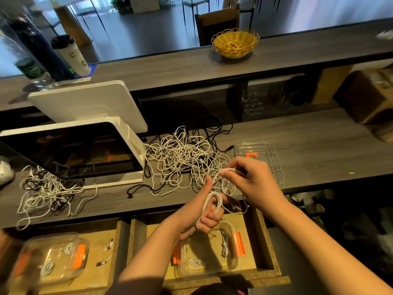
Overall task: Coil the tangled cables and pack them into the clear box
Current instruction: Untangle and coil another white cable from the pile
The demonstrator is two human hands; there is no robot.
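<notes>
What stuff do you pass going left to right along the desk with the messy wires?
Small cable tangle → white screen stand → big cable pile → clear lid.

**Little legible print on the bench**

The white cup point(71, 54) with a dark lid, standing at the far left of the upper bench point(170, 67), carries dark lettering in two lines; it looks like "ANYTIME" over "NICE", but it is tilted and blurred, so the reading is unsure. The green label on the clear bottle point(29, 68) beside it is too blurred to read.
</notes>
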